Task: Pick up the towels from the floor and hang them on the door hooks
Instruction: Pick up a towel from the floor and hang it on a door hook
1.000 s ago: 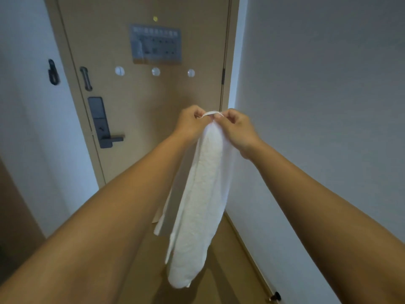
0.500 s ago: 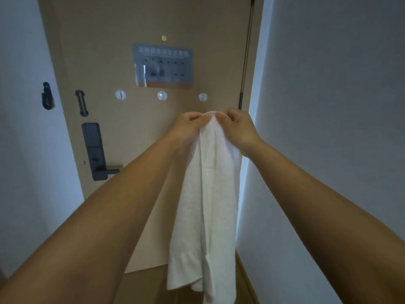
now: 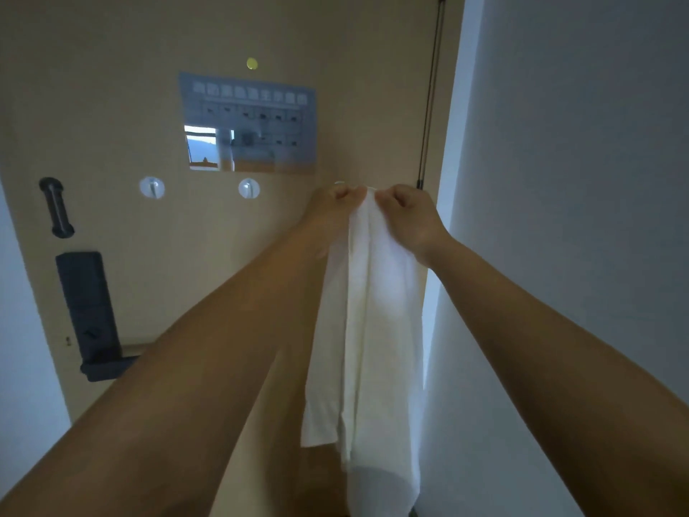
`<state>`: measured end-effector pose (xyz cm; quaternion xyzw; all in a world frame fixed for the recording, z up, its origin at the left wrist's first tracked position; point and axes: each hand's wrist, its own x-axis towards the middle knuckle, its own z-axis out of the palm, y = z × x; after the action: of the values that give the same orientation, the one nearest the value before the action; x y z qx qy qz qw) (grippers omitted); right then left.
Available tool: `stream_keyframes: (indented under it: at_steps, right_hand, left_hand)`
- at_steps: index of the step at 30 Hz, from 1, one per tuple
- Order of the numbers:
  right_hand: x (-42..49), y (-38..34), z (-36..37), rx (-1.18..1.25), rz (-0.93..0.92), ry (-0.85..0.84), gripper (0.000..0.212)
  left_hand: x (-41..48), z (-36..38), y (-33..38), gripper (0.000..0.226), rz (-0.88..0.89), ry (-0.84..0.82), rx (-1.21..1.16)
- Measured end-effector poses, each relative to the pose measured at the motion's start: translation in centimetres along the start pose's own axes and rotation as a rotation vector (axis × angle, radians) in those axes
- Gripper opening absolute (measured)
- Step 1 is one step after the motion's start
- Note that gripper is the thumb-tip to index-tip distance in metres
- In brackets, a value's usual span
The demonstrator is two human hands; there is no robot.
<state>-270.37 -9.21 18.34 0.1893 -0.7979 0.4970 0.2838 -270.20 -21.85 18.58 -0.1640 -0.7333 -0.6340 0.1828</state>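
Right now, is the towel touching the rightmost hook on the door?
Cannot tell. In the head view the left hand and right hand pinch the towel right in front of the rightmost hook, hiding all but a sliver.

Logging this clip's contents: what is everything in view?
door: 1, tan, straight ahead
notice: 1, grey-blue, on door
dot: 1, yellow, above notice
hooks: 2 in plain view, silvery, below notice
lock: 1, black, door's left edge
latch: 1, black, above lock
towel: 1, white, hanging before door's right side
wall: 1, pale, right
left hand: pinches towel top
right hand: pinches towel top
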Motion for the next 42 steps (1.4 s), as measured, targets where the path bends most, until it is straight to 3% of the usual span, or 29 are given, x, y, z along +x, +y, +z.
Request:
stream_keyframes:
  at_steps: [5,12,17,30,35,42]
  right_hand:
    - [8.1,3.3,3.2,-0.034,-0.026,0.059,0.036]
    - [18.5,6.3,6.1,-0.012,-0.064,0.115,0.042]
    - [25.0,7.4,6.7,-0.031,-0.11,0.125,0.032]
    - [43.2,6.8,1.7,0.043,-0.42,0.244,0.033]
    - [49.2,6.0,-0.2,0.014,-0.562,0.25,0.023]
    - [55.0,4.0,-1.1,0.064,-0.702,0.3,0.034]
  left_hand:
    - [8.6,-1.0,-2.4,0.014,0.083,-0.025,0.053]
    - [20.0,-2.7,-4.3,0.012,0.12,-0.04,0.097]
    - [26.5,-2.8,-4.2,0.014,0.173,-0.022,0.09]
    - [43.8,-0.2,2.8,0.018,0.553,0.157,0.206]
    - [48.6,-0.3,5.6,0.043,0.644,0.208,0.241]
    - [52.4,-1.5,9.9,0.034,0.784,0.335,0.387]
